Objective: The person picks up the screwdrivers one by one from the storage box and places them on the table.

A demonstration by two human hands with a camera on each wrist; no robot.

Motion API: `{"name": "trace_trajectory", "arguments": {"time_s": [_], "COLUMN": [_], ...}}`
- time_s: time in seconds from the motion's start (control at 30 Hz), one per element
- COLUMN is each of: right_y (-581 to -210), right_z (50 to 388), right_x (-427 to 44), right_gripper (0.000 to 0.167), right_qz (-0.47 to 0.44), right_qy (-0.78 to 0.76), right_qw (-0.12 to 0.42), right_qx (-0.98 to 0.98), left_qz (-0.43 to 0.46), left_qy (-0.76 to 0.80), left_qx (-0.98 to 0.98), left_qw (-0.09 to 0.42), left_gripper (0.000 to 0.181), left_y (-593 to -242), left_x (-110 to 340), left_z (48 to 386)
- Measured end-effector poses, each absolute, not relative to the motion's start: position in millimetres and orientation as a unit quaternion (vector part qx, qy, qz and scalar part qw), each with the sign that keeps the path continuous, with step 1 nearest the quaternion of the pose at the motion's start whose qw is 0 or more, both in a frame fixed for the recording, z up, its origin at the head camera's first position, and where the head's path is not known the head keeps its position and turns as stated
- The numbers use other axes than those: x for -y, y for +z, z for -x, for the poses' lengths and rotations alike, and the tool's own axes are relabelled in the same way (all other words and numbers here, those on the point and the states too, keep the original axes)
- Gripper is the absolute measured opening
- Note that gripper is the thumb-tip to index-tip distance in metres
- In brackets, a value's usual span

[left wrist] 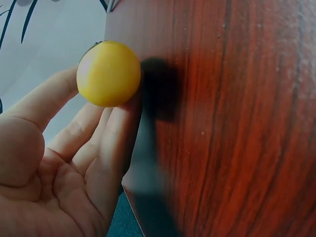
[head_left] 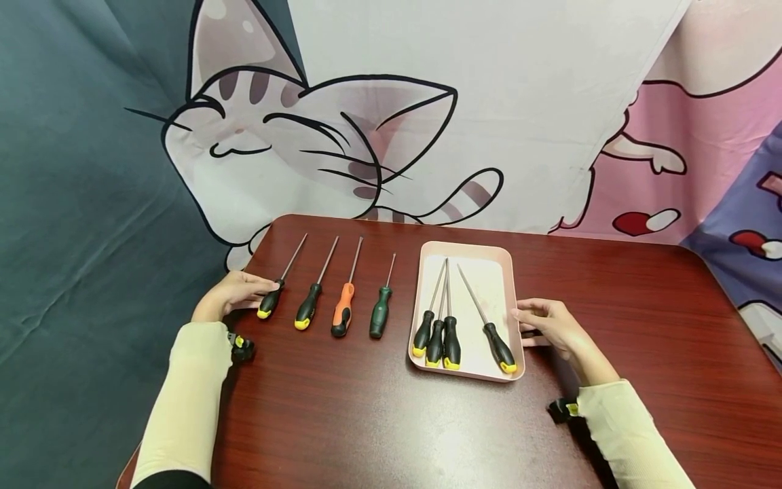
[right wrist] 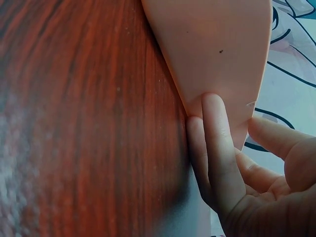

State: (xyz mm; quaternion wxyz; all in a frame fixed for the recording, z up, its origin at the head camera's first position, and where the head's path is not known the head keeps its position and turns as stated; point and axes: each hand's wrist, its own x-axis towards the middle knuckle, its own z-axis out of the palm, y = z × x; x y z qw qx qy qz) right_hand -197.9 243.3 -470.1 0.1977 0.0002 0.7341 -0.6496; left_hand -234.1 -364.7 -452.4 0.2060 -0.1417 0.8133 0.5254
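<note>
At the far left of a row lies a black-and-yellow screwdriver [head_left: 271, 301]; the thumb and fingers of my left hand [head_left: 235, 295] pinch its handle. In the left wrist view its yellow handle end [left wrist: 108, 74] shows between the thumb and fingers of the left hand [left wrist: 64, 148]. My right hand [head_left: 550, 327] touches the right side of a pink tray [head_left: 518, 343]. Seen from the right wrist, the right hand [right wrist: 242, 173] has fairly straight fingers against the tray's outer wall [right wrist: 217, 59], with the thumb at its rim.
Right of the held screwdriver lie another black-and-yellow one [head_left: 308, 307], an orange one [head_left: 343, 309] and a green one [head_left: 380, 312]. The tray holds several black-and-yellow screwdrivers, one [head_left: 499, 348] apart from the others. Behind the brown table [head_left: 342, 421] hangs a cat-patterned cloth [head_left: 519, 88].
</note>
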Motion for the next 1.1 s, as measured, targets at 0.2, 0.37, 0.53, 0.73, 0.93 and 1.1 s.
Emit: {"name": "trace_trajectory", "arguments": {"time_s": [0.2, 0.37, 0.53, 0.73, 0.93, 1.1], "right_y": [-470.6, -470.9, -471.0, -471.1, -471.2, -471.6], "right_z": [197.9, 196.9, 196.7, 197.2, 197.7, 197.7], "right_x": [-243.4, -243.6, -243.9, -244.0, -244.3, -244.5], "right_gripper": [0.053, 0.052, 0.052, 0.053, 0.053, 0.053], "right_qz": [0.000, 0.004, 0.007, 0.007, 0.006, 0.006], "right_qy": [-0.648, -0.649, -0.650, -0.650, -0.651, -0.652], "right_qw": [0.198, 0.199, 0.199, 0.200, 0.202, 0.202], "right_qx": [-0.736, -0.734, -0.733, -0.733, -0.731, -0.731], "left_qz": [0.139, 0.137, 0.138, 0.148, 0.150, 0.140], "left_qy": [0.525, 0.508, 0.494, 0.483, 0.480, 0.475], "left_qx": [-0.817, -0.829, -0.839, -0.844, -0.848, -0.852], "left_qw": [0.195, 0.187, 0.181, 0.177, 0.168, 0.168], "left_gripper": [0.048, 0.049, 0.049, 0.047, 0.046, 0.047], "left_y": [-452.3, -451.5, -452.2, -452.2, -449.0, -445.9], "left_x": [363.3, 360.6, 359.1, 358.2, 357.5, 355.8], "left_z": [234.1, 233.8, 233.2, 232.8, 231.9, 229.9]}}
